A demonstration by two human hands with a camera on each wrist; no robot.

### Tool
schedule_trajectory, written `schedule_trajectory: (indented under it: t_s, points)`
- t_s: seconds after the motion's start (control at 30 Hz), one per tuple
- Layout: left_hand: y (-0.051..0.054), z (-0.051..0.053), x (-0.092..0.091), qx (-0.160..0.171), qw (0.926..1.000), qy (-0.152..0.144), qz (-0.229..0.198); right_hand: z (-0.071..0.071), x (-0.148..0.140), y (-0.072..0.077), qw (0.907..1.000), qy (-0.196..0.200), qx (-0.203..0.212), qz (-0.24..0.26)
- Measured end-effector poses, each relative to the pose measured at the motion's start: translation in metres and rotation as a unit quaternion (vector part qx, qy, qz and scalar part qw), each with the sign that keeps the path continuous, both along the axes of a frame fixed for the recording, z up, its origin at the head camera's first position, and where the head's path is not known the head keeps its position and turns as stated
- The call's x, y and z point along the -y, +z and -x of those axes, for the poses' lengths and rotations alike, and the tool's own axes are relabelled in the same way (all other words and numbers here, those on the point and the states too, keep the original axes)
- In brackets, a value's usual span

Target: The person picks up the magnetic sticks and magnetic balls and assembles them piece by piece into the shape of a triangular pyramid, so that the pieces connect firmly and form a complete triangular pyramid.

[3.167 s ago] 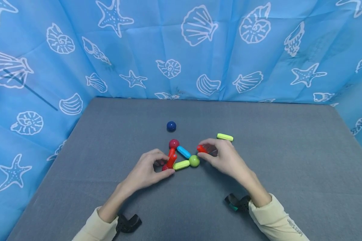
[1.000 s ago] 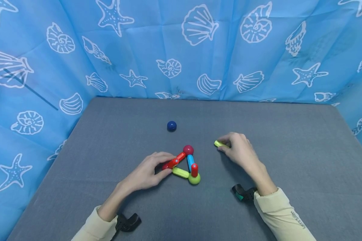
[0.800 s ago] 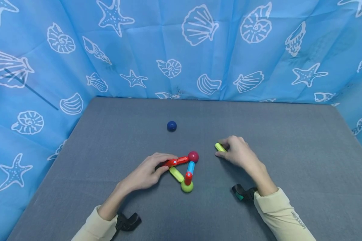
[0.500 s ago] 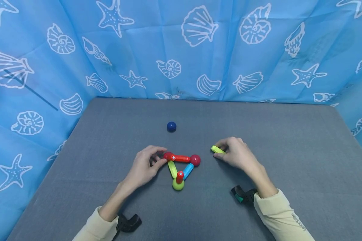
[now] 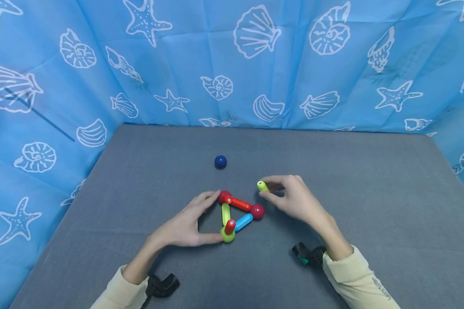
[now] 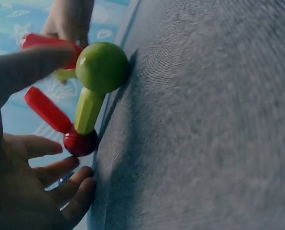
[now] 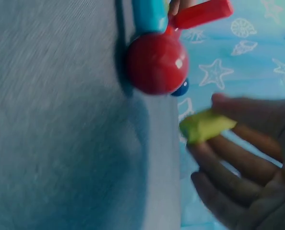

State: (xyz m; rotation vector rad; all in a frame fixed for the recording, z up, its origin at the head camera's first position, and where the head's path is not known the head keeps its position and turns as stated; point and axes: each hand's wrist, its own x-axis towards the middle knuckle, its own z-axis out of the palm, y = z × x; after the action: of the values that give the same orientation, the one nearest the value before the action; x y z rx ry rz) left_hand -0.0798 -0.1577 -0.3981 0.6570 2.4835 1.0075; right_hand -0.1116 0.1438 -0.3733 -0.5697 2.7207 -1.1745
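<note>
On the table lies a triangle of toy magnetic rods and balls: a red ball (image 5: 224,197), a crimson ball (image 5: 257,211) and a green ball (image 5: 227,235). A red rod (image 5: 240,204), a blue rod (image 5: 243,222) and a yellow-green rod (image 5: 226,214) join them. Further red rods stand up from the green ball (image 6: 103,67) and the red ball (image 6: 80,142). My left hand (image 5: 185,223) spans the triangle's left side, thumb at the green ball, fingertips at the red ball. Above the crimson ball, my right hand (image 5: 291,199) pinches a loose yellow-green magnetic rod (image 7: 207,126).
A dark blue ball (image 5: 220,162) sits alone behind the triangle. Grey cloth covers the table (image 5: 371,184), and a blue shell-print curtain (image 5: 232,64) hangs behind it. Black wrist devices (image 5: 162,286) are strapped below both hands.
A red rod went from the right hand onto the green ball. My right hand then picked up the yellow-green rod and brought it leftward. The left hand turned the triangle and spread its fingers.
</note>
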Motion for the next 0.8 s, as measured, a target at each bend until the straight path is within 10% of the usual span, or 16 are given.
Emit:
schedule_trajectory:
  t_s: [0.33,0.8]
  points:
    - [-0.001,-0.002,-0.013,-0.023,0.9986,0.036,0.031,-0.008,0.007,0.002,0.9944,0.097,-0.013,0.040]
    - [-0.004,-0.001,-0.010,-0.079,0.9959,0.039,-0.024,-0.008,0.007,-0.004,0.9930,0.108,0.021,0.042]
